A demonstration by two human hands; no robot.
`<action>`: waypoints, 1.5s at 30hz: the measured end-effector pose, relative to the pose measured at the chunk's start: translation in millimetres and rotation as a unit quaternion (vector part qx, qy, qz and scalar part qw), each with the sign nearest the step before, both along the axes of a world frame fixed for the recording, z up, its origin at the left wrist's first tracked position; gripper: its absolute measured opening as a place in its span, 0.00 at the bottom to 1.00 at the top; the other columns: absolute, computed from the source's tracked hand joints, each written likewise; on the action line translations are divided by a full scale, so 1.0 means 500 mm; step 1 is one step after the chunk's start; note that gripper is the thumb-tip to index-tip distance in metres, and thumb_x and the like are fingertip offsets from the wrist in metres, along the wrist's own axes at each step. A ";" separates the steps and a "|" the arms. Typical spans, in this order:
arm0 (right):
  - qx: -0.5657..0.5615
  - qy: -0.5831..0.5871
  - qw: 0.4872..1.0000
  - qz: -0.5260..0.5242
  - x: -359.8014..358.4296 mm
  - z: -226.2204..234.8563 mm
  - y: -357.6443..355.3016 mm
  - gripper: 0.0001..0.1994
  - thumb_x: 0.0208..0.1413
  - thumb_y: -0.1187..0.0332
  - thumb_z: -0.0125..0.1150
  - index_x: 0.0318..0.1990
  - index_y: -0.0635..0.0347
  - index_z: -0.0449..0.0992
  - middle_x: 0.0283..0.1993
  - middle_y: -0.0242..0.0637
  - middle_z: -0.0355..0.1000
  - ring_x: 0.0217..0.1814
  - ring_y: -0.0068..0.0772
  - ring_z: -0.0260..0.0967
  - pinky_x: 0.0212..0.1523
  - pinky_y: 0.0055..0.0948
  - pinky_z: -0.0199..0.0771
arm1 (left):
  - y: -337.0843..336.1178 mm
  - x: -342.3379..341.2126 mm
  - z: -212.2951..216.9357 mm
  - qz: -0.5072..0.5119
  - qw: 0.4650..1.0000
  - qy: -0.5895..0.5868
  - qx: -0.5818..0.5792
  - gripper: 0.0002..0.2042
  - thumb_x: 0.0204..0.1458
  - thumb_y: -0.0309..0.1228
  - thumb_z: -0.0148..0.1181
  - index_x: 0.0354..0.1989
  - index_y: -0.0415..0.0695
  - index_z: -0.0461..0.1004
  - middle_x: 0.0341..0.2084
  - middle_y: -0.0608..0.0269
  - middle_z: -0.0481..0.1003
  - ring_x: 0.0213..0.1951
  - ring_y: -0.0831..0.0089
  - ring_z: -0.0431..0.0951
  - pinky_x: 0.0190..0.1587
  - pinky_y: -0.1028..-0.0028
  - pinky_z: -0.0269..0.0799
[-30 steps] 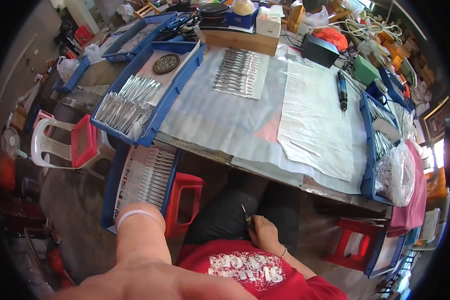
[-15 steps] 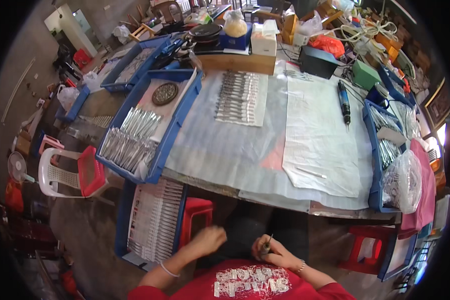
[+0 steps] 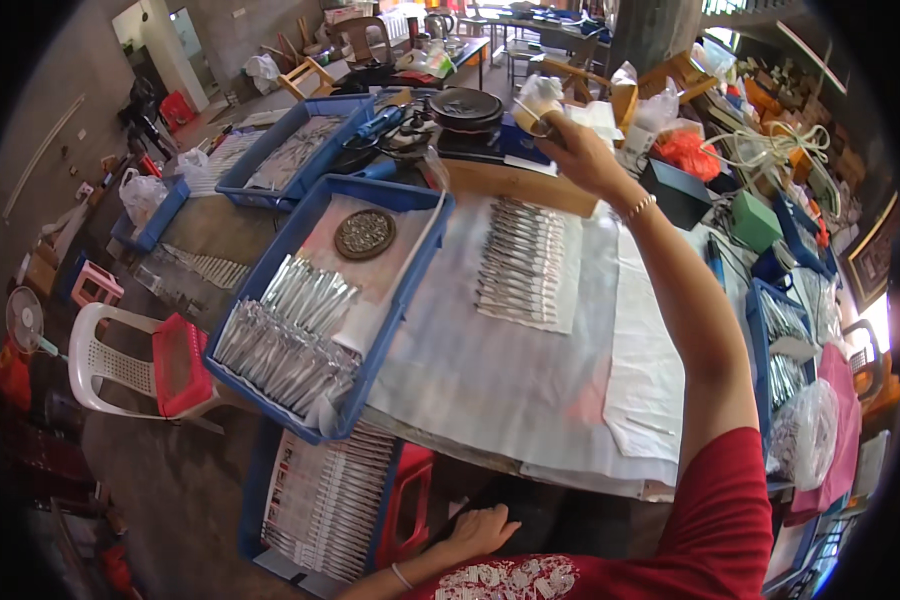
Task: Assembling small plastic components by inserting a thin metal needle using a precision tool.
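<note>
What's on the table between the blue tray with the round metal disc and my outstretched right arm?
In the head view, a row of metal tools on a white sheet lies between the blue tray and the right arm.

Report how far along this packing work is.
Done, by the look of it: a row of metal pieces lies lined up on the white sheet. In hand: the right hand reaches out to a small pale container; the left hand rests low, empty. Left: loose pieces fill the blue tray.

Three blue trays (image 3: 410,290) left of the right hand (image 3: 580,150), one round metal disc (image 3: 364,233), two red stools (image 3: 182,360).
</note>
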State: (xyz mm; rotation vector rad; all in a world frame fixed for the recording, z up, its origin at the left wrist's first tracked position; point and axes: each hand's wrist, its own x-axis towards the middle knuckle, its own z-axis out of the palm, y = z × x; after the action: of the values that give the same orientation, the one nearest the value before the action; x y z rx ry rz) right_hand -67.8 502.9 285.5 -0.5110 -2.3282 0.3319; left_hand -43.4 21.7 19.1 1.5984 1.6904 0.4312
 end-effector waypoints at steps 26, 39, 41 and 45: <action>-0.611 -0.179 0.743 0.206 0.422 -0.282 -0.751 0.13 0.59 0.60 0.62 0.34 0.63 0.72 0.21 0.37 0.69 0.24 0.17 0.65 0.27 0.26 0.68 | -0.005 -0.007 -0.019 0.005 0.980 0.188 0.063 0.31 0.49 0.63 0.52 0.27 0.41 0.77 0.23 0.52 0.77 0.27 0.55 0.80 0.27 0.60 0.76; -0.601 -0.053 0.791 0.104 0.473 -0.545 -0.826 0.08 0.59 0.65 0.60 0.39 0.60 0.74 0.29 0.35 0.75 0.30 0.26 0.73 0.32 0.27 0.73 | 0.077 -0.079 0.294 -0.061 0.986 0.026 0.154 0.07 0.51 0.31 0.62 0.33 0.41 0.75 0.29 0.53 0.75 0.32 0.56 0.76 0.36 0.64 0.72; -0.716 0.012 0.686 0.128 0.464 -0.543 -0.814 0.08 0.62 0.65 0.57 0.37 0.60 0.74 0.26 0.29 0.73 0.25 0.17 0.67 0.27 0.19 0.69 | 0.153 -0.090 0.372 -0.032 0.973 0.077 0.215 0.07 0.53 0.31 0.60 0.29 0.40 0.73 0.26 0.51 0.73 0.31 0.51 0.75 0.32 0.60 0.70; -0.781 0.004 0.606 0.151 0.462 -0.561 -0.782 0.08 0.63 0.64 0.56 0.38 0.59 0.73 0.28 0.30 0.74 0.23 0.15 0.66 0.26 0.16 0.68 | 0.356 -0.133 0.376 0.015 0.955 0.152 0.253 0.07 0.52 0.30 0.61 0.30 0.40 0.71 0.26 0.51 0.73 0.30 0.50 0.75 0.32 0.60 0.69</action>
State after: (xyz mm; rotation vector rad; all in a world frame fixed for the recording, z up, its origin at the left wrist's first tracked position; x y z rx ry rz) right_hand 163.1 112.1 5.3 -0.8062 -1.4485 2.5578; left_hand -110.2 199.6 206.8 2.0958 1.9384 0.7086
